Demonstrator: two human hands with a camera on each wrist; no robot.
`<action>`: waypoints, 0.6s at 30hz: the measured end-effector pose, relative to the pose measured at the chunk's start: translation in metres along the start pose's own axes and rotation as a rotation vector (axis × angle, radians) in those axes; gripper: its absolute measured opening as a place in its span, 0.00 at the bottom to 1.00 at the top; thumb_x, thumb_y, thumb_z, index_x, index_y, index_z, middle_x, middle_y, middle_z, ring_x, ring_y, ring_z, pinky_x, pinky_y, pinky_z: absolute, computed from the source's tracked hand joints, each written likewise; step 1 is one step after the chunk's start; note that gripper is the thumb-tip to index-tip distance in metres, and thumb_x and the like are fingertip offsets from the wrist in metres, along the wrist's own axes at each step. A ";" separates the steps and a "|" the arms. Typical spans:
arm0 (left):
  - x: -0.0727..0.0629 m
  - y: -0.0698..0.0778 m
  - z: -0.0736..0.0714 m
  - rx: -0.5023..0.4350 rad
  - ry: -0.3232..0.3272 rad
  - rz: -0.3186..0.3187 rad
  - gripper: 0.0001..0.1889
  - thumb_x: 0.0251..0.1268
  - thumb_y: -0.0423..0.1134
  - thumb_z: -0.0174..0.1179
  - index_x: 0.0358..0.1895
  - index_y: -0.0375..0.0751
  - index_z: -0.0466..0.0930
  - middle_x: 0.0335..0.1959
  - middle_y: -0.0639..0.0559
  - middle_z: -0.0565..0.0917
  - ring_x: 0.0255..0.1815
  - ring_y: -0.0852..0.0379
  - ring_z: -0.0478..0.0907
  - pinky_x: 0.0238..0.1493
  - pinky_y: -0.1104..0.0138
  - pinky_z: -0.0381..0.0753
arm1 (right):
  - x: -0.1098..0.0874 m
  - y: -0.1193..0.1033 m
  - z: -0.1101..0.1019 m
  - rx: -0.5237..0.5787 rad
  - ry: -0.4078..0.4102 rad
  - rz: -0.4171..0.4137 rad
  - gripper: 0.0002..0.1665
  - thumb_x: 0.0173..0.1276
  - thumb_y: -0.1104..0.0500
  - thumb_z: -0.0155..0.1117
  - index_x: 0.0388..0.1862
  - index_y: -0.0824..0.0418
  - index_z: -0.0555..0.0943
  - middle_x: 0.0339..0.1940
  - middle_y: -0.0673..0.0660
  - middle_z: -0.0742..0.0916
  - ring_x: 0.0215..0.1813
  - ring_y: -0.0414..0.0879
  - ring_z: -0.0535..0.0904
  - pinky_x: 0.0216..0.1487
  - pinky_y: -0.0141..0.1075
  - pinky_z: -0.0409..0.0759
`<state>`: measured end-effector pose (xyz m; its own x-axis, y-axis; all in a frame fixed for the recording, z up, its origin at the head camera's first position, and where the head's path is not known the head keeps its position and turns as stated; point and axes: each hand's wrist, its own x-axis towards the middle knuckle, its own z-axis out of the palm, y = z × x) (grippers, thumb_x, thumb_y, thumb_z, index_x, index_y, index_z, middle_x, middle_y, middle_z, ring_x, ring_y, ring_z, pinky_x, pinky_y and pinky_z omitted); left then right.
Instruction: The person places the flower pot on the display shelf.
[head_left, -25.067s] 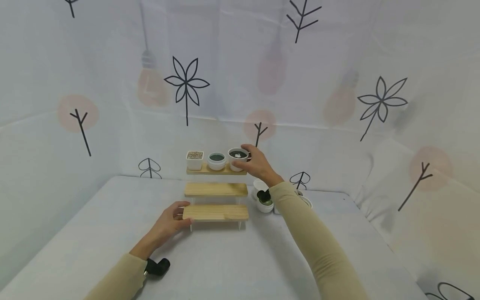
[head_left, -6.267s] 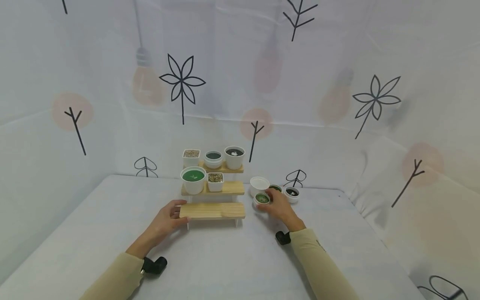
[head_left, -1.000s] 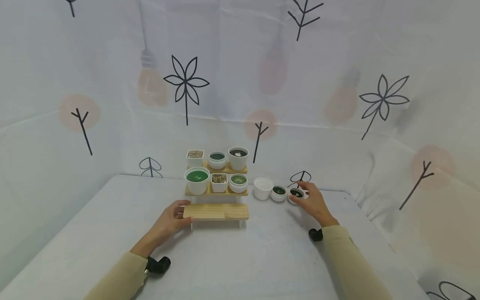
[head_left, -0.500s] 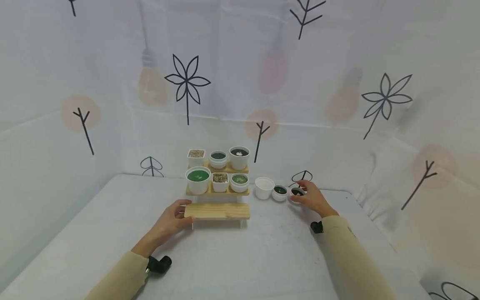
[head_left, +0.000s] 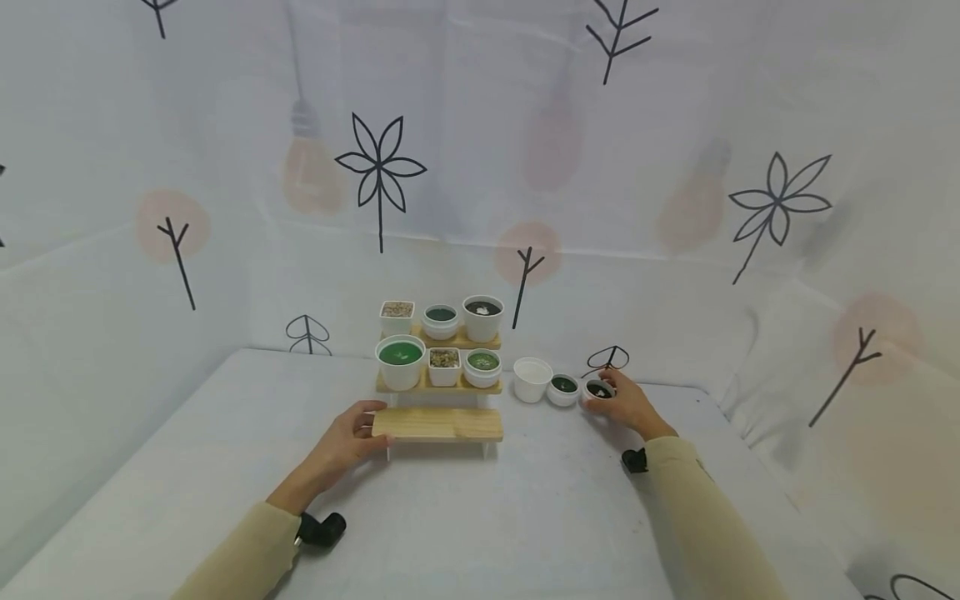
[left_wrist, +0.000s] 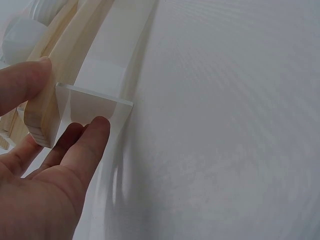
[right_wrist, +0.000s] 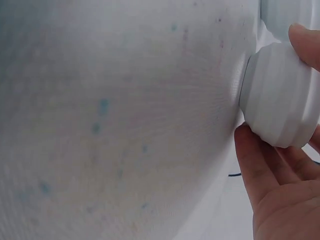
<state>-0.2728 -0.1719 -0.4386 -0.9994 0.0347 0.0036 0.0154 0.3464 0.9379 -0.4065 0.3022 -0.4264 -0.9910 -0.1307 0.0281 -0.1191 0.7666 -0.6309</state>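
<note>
My left hand (head_left: 341, 446) grips the left end of the lowest step of a tiered wooden stand (head_left: 438, 425); in the left wrist view the thumb lies on the board (left_wrist: 70, 60) and fingers reach by its clear leg (left_wrist: 95, 105). My right hand (head_left: 626, 406) holds a small round white pot (head_left: 599, 389) with dark filling and a pale figure. In the right wrist view, thumb and fingers sit on opposite sides of the ribbed pot (right_wrist: 282, 95), its base close to the table. The lowest step is bare.
On the middle step stand a large green-filled cup (head_left: 400, 365), a square pot (head_left: 444, 367) and a round green-filled pot (head_left: 482, 368). Three more pots fill the top step (head_left: 441, 342). Beside the stand are a white cup (head_left: 532, 381) and a small dark-green-filled pot (head_left: 563, 390).
Since the oldest frame, three pots have come onto the middle step. The round green-filled pot went up within the last several seconds. My right hand then moved right to the dark-filled pot; my left hand stays.
</note>
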 end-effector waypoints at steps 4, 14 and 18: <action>-0.001 0.001 0.000 0.005 0.002 -0.002 0.35 0.56 0.39 0.68 0.67 0.41 0.64 0.60 0.37 0.73 0.57 0.44 0.74 0.56 0.54 0.75 | -0.001 -0.001 0.000 -0.007 0.002 0.008 0.50 0.58 0.43 0.69 0.71 0.66 0.59 0.68 0.74 0.65 0.68 0.70 0.60 0.64 0.62 0.59; -0.002 0.003 -0.001 0.007 -0.007 0.010 0.35 0.57 0.39 0.68 0.67 0.40 0.63 0.60 0.37 0.73 0.56 0.45 0.75 0.55 0.54 0.75 | -0.001 0.000 0.000 -0.022 0.023 0.002 0.46 0.58 0.44 0.69 0.67 0.68 0.62 0.66 0.74 0.68 0.66 0.69 0.62 0.63 0.61 0.62; -0.002 0.003 -0.001 0.012 -0.009 0.013 0.35 0.57 0.39 0.67 0.68 0.40 0.63 0.61 0.37 0.73 0.56 0.45 0.75 0.55 0.54 0.76 | -0.001 0.002 0.000 -0.026 0.046 -0.003 0.46 0.58 0.44 0.69 0.66 0.68 0.64 0.65 0.73 0.69 0.65 0.67 0.65 0.62 0.60 0.63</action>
<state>-0.2704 -0.1722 -0.4356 -0.9988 0.0476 0.0124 0.0286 0.3570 0.9337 -0.4057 0.3032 -0.4278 -0.9923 -0.1042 0.0664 -0.1230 0.7822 -0.6108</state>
